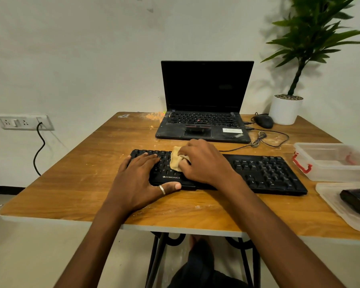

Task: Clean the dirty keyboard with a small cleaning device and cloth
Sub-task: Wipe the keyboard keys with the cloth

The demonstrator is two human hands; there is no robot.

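Observation:
A black keyboard (264, 173) lies across the middle of the wooden table (81, 183). My right hand (206, 163) grips a crumpled tan cloth (176, 161) and presses it onto the keys left of the keyboard's centre. My left hand (141, 177) lies flat on the keyboard's left end, fingers straight over the keys and thumb along the front edge. A small black device (357, 199) sits on a clear plastic lid (337, 206) at the table's right edge.
An open dusty laptop (204, 121) stands behind the keyboard. A black mouse (264, 121), its cable and a white plant pot (285, 110) are at the back right. A clear plastic box (333, 163) with red clips sits right of the keyboard. Dust specks cover the table.

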